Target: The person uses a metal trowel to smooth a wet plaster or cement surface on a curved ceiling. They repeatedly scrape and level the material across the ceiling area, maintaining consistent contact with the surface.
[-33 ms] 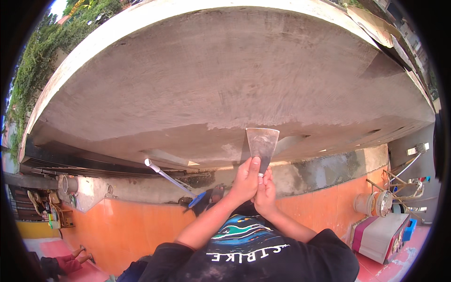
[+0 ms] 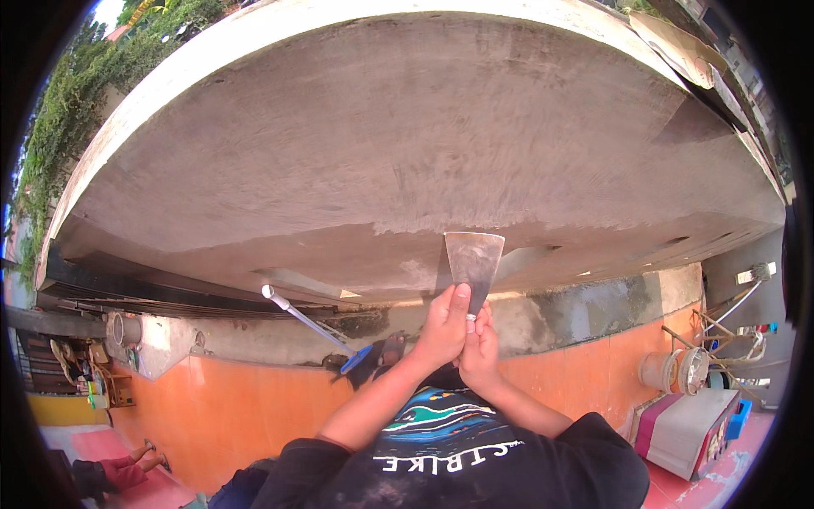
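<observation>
A putty knife (image 2: 475, 254) with a wide, flared, worn metal blade points up and away from me, in front of a grey plastered wall (image 2: 407, 136). My left hand (image 2: 443, 329) is closed on its lower part, the thumb lying along the blade. My right hand (image 2: 479, 352) is closed just beside it, fingers curled at the handle end. Most of the handle is hidden by my hands. A small white band shows between the fingers. The blade's top edge lies near the ragged border between the lighter and darker plaster; whether it touches the wall I cannot tell.
A blue broom (image 2: 356, 360) with a pale pole leans left of my arms. Orange tiles (image 2: 254, 407) border a wet concrete strip (image 2: 585, 310). Buckets (image 2: 657, 369) and a white box with a purple band (image 2: 687, 428) stand right. Another person's legs (image 2: 131, 475) show lower left.
</observation>
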A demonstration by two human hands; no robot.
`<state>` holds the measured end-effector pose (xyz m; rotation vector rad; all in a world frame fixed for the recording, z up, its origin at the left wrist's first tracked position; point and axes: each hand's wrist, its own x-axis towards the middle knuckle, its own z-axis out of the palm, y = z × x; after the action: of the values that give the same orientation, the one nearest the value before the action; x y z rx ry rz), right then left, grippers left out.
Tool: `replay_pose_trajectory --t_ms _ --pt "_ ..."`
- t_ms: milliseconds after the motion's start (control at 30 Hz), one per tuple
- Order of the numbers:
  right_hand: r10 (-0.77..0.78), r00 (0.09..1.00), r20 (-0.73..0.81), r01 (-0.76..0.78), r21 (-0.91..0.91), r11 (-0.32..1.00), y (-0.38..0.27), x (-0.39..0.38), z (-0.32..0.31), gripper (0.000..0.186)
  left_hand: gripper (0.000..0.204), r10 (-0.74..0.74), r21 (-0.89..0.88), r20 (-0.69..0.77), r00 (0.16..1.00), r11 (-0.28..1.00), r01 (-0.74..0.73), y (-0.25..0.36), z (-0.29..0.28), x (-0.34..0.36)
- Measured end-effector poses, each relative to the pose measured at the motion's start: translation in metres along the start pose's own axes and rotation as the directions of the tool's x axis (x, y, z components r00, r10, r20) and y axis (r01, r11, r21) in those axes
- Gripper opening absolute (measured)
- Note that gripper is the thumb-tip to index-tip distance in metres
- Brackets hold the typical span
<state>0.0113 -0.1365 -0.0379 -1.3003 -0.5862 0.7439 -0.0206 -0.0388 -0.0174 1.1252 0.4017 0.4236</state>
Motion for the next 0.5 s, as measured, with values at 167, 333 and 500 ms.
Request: replay_pose_trajectory --t_ms 167,333,500 --pt "-0.464 0.886 0.014 0.453 -0.247 0.857 -0.036 0.064 0.003 0.024 0.050 0.228 0.226 -0.075 0.971 0.952 -0.206 0.052 0.008 0.030" --pt "-0.314 0.941 0.128 0.307 0.071 0.949 -0.067 0.057 -0.016 0.023 0.041 0.296 0.066 0.055 0.954 0.952 -0.299 0.087 0.036 0.026" --pt "-0.022 0.970 0.242 -0.010 0.129 0.992 -0.046 0.013 -0.034 0.022 0.048 0.089 0.050 -0.063 0.994 0.995 -0.085 0.034 0.041 0.008"
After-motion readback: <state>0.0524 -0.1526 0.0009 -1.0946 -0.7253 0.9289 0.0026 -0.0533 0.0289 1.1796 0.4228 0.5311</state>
